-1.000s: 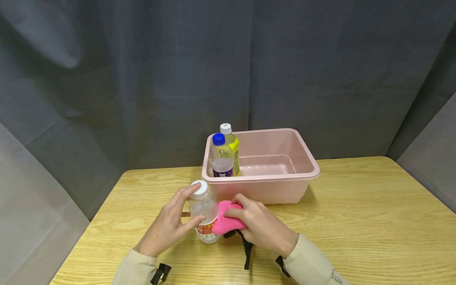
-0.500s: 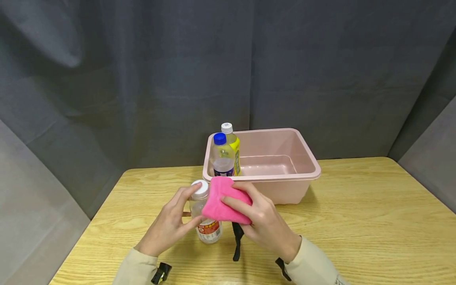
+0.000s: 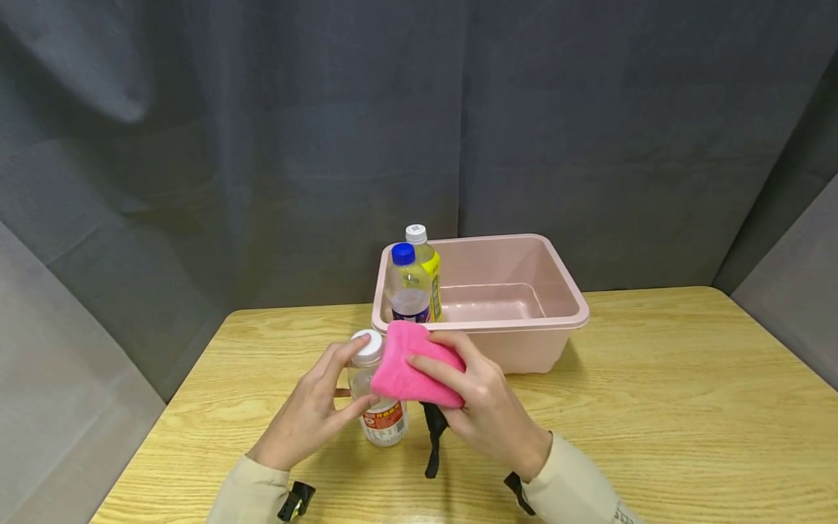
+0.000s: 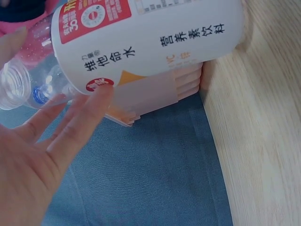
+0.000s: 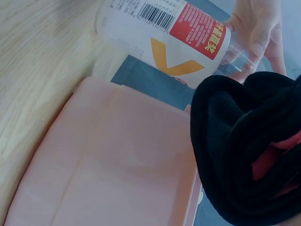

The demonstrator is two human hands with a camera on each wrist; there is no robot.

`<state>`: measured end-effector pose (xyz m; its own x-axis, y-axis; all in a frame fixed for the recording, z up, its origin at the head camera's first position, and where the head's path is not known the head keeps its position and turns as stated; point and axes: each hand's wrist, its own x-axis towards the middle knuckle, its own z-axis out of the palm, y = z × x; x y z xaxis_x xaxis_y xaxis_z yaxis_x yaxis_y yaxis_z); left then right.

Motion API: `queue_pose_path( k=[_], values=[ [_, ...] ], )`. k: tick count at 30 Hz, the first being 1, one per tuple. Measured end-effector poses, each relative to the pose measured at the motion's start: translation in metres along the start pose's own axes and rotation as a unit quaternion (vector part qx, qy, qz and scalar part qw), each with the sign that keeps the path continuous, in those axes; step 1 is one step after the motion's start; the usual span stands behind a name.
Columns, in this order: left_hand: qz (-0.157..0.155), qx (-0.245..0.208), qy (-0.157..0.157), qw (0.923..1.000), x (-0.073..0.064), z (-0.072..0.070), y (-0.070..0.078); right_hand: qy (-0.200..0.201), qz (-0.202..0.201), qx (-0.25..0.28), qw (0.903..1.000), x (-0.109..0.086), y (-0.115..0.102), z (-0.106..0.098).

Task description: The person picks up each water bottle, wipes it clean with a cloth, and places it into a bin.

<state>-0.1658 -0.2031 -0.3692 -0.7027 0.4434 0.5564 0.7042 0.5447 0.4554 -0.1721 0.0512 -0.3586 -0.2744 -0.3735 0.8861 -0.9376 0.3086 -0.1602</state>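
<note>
A clear plastic bottle with a white cap and a red-and-white label stands upright on the table. My left hand holds it around its neck and shoulder, the index finger on the cap's edge and the thumb at the near side. With my right hand I pinch a folded pink cloth, which overlaps the bottle's right shoulder in the head view. The cloth's thick black side shows in the right wrist view, and a black piece hangs below it. In the left wrist view, fingers touch the bottle.
Right behind the hands stands a pink plastic bin. In its left end are a blue-capped bottle and a white-capped bottle with a yellow label. A dark curtain hangs behind the wooden table.
My right hand has lifted the cloth from the bottle's lower right side up to its shoulder. The label has turned slightly. My left hand has kept its place; the last half second shows little movement.
</note>
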Motion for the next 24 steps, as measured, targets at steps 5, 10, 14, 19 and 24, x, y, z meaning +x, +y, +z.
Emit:
queue_pose_path(
  k=[5, 10, 14, 19, 24],
  values=[
    [0.003, 0.000, 0.000, 1.0000, 0.001, 0.000, 0.000, -0.010, 0.026, 0.021, 0.9994, -0.002, 0.000, 0.000],
    [0.006, 0.013, 0.005, 0.9999, 0.002, -0.001, -0.001, -0.083, 0.066, 0.020, 0.9942, -0.004, 0.000, 0.001],
    [0.004, 0.015, 0.008, 0.9998, 0.001, -0.002, -0.002, -0.153, 0.091, 0.002, 0.9841, -0.007, 0.001, 0.001],
    [-0.002, 0.010, 0.007, 0.9999, 0.000, -0.001, -0.001, -0.277, 0.108, -0.032, 0.9541, -0.018, 0.006, 0.007],
    [-0.005, 0.005, 0.005, 1.0000, 0.000, 0.000, 0.000, -0.383, 0.069, -0.095, 0.9161, -0.031, 0.010, 0.017]
  ],
)
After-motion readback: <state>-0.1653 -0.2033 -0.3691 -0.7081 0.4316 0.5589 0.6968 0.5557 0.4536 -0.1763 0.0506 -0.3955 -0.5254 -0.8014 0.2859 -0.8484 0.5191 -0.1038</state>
